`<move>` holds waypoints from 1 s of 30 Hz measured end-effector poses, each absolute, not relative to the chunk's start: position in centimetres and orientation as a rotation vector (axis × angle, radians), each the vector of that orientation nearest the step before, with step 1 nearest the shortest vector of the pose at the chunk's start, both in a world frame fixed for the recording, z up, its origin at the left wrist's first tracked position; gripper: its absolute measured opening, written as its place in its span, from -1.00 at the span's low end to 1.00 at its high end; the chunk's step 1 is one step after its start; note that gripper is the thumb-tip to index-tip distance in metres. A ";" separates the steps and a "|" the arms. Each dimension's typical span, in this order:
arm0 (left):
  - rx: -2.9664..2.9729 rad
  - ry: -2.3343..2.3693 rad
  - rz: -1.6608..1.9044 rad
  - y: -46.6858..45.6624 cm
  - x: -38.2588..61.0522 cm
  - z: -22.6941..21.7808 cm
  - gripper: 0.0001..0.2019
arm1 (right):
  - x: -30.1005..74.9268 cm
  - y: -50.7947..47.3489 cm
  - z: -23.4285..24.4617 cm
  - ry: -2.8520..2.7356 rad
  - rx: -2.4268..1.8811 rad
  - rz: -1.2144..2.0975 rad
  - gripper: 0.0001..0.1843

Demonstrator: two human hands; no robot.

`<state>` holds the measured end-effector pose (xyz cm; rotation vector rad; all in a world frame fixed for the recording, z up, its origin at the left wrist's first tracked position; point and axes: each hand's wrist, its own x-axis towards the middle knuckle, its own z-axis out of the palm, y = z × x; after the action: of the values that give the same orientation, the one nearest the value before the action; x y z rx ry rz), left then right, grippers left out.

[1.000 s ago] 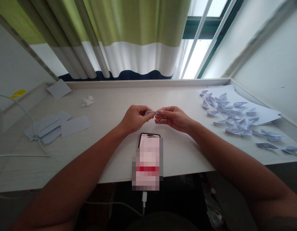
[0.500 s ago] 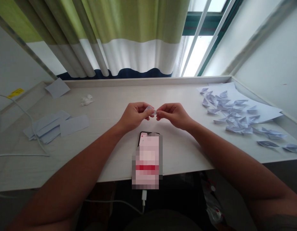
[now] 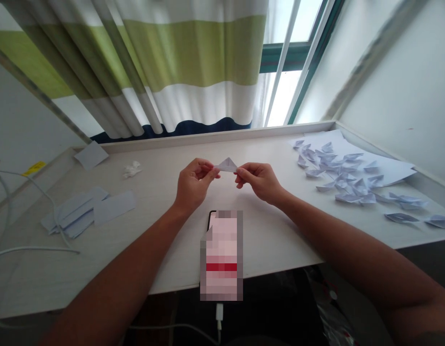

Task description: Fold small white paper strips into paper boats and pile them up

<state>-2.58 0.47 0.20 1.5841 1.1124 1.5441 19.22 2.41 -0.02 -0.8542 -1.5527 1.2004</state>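
Observation:
A small folded paper boat (image 3: 228, 165), white with a pointed peak, is held up between my two hands above the white desk (image 3: 165, 192). My left hand (image 3: 197, 180) pinches its left end between thumb and fingers. At the other end, my right hand (image 3: 259, 180) grips the right tip the same way. Below the hands lies a phone (image 3: 222, 254) with a blurred pink screen, near the desk's front edge.
Several folded paper boats (image 3: 338, 173) crowd the right side, partly on white sheets (image 3: 384, 166). Paper slips (image 3: 114, 207) are piled at the left, near a white cable (image 3: 51, 197). Crumpled tissue (image 3: 131, 169) and a paper square (image 3: 92, 155) lie farther back. A charging plug (image 3: 219, 312) hangs below the phone.
My hands have moved apart, the left one shifting left, and the paper boat now shows between them instead of being mostly covered by fingers. The camera view has tilted slightly.

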 end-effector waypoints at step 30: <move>1.519 1.115 1.420 0.6 -3.0 0.7 -0.76 | 19.3 2.4 0.0 -1.596 -0.846 1.153 -0.70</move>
<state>-3.00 0.57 0.71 1.5191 1.1149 1.4204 19.30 2.38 -0.01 -0.8461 -1.5961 1.1530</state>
